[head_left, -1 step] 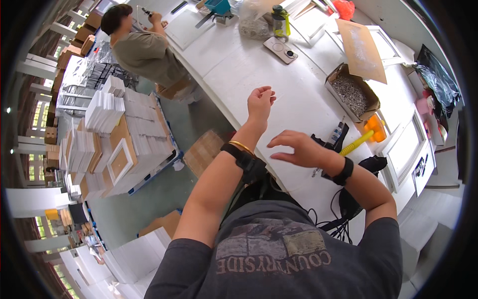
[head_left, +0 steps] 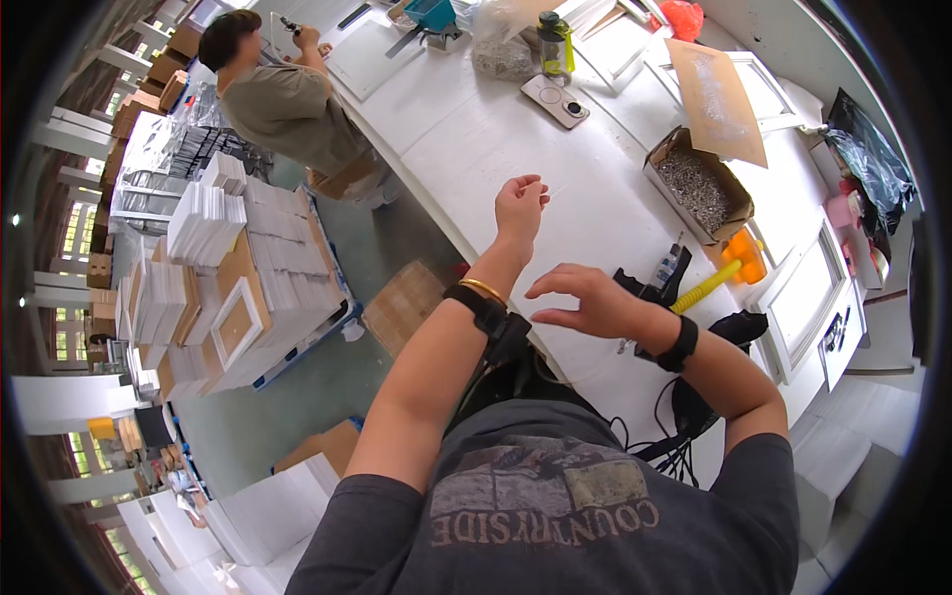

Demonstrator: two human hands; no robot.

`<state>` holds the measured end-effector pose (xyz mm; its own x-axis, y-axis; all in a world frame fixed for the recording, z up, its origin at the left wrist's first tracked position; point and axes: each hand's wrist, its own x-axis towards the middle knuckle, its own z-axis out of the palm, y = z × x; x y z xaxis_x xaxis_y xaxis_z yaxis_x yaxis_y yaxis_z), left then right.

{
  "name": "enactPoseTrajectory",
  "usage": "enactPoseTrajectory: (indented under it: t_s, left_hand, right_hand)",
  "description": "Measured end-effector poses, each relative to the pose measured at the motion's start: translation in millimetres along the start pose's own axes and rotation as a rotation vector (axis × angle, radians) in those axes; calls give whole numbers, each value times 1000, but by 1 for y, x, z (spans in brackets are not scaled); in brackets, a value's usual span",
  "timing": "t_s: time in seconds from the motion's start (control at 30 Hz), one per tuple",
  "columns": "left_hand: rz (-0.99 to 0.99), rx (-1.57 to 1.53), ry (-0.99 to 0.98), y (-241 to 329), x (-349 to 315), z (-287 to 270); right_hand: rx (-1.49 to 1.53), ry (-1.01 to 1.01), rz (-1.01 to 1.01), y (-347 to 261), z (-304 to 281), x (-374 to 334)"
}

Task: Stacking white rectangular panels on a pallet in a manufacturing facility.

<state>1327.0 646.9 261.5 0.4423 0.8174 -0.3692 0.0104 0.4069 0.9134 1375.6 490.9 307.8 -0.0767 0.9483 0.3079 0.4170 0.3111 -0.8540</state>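
Note:
My left hand [head_left: 520, 212] hovers over the near edge of the white tabletop [head_left: 476, 134], its fingers curled in and pressed together. Whether anything small is between those fingers cannot be made out. Lower and to the right, my right hand [head_left: 593, 301] has its thumb and fingers spread apart, with nothing visible in it. Nearest to this hand lies a dark hand tool [head_left: 653, 286] joined to a coiled yellow hose [head_left: 706, 286]. Farther right is an open cardboard box [head_left: 702, 188] full of small metal pieces.
An orange container [head_left: 744, 256], white framed panels [head_left: 798, 297] and a brown sheet [head_left: 716, 104] lie at right. A phone [head_left: 555, 101] and a bottle [head_left: 555, 45] sit farther back. Black cables [head_left: 674, 458] hang near my body. Another person [head_left: 288, 109] works at far left, beyond stacked white panels [head_left: 283, 268].
My right hand has shifted very slightly to the left. My left hand keeps almost the same place and the same curl.

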Motion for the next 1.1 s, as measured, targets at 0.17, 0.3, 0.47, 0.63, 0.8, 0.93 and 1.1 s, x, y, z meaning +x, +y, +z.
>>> enactPoseTrajectory:
  t_s: [0.17, 0.3, 0.47, 0.63, 0.8, 0.93, 1.1]
  left_hand:
    - [28, 155, 51, -51, 24, 27]
    - [-40, 180, 51, -74, 36, 40]
    - [-14, 157, 43, -119, 63, 31]
    - [-121, 136, -111, -144, 45, 41]
    - [-292, 256, -188, -142, 19, 40]
    - [-401, 161, -299, -120, 6, 44]
    - [-469, -70, -409, -100, -18, 59]
  right_hand:
    - [118, 87, 233, -3, 7, -5]
    - [51, 249, 214, -1, 2, -11]
    - [213, 225, 468, 5, 0, -17]
    - [178, 91, 553, 5, -10, -24]
    - [80, 46, 459, 4, 1, -31]
    - [392, -24, 575, 2, -10, -29]
    - [782, -245, 633, 34, -12, -41]
